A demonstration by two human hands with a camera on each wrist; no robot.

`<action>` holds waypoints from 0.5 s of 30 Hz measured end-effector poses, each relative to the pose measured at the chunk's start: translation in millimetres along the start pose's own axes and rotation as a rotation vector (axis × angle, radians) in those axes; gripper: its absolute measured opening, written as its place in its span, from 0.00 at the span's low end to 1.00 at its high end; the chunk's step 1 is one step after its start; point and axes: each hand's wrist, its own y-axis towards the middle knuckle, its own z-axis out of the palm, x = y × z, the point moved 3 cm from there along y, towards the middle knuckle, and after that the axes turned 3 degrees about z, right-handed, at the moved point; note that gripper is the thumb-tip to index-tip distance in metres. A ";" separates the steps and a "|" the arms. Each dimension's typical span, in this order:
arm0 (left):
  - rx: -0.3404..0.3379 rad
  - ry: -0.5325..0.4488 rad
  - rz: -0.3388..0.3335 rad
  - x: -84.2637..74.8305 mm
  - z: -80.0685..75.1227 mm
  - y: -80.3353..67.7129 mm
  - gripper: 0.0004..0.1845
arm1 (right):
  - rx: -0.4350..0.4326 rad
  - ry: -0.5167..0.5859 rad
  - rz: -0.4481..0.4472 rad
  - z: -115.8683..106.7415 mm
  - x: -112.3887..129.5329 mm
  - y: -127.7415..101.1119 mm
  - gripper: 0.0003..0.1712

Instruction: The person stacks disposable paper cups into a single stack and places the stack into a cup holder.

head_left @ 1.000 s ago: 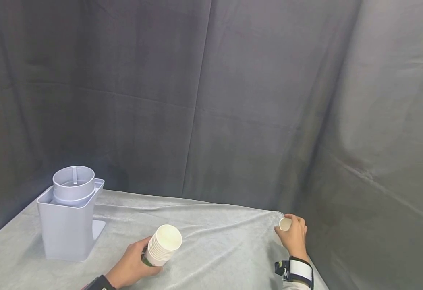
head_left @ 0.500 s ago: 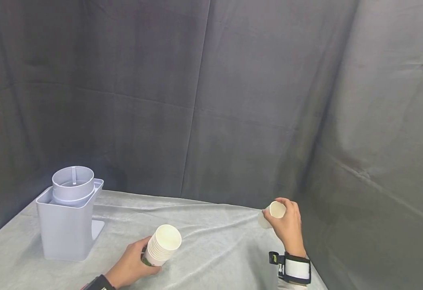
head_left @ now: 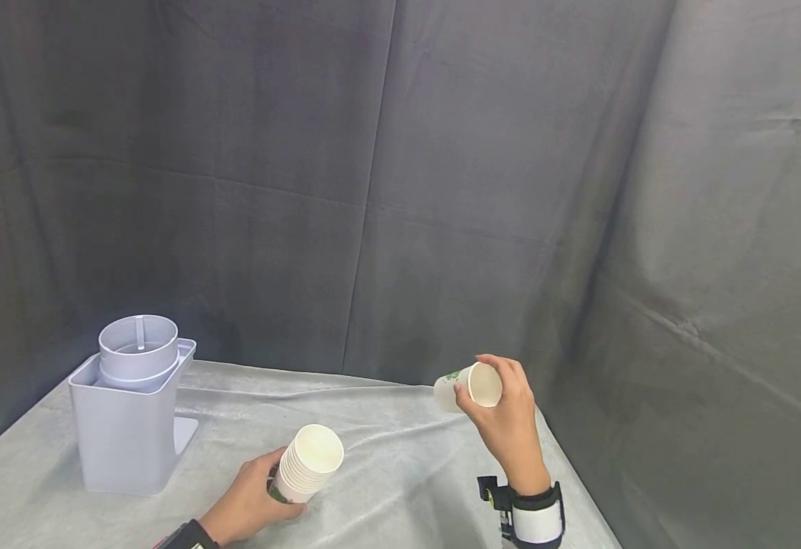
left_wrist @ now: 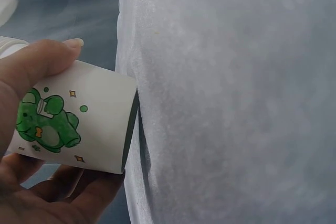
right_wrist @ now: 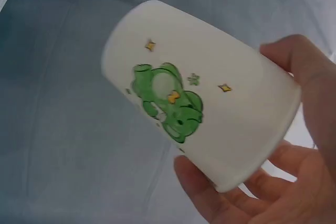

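A single paper cup (head_left: 468, 386) (with a green cartoon print) was held in the air at the lower right of the frame, with the right hand (head_left: 506, 427) curled around it. A stack of cups (head_left: 307, 462) was gripped by the left hand (head_left: 249, 503) low in the middle, tilted over the table (head_left: 400, 450). A gray bin (head_left: 129, 415) was seen at the lower left.

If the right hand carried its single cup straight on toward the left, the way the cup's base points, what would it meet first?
Probably nothing nearby. The right hand holds the single cup above the cloth; the stack of cups lies lower and nearer, so the dispenser is likeliest, though depth is unclear.
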 end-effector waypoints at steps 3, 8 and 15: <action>0.000 -0.002 0.003 0.3 0.2 0.0 0.44 | 0.007 0.069 -0.072 11.1 20.9 -5.9 0.28; -0.002 0.001 0.004 0.5 0.6 0.1 0.45 | 0.057 0.159 -0.160 32.5 52.2 -18.8 0.29; -0.004 -0.001 0.000 -1.2 0.5 0.7 0.44 | 0.205 0.189 -0.278 67.3 82.2 -41.4 0.30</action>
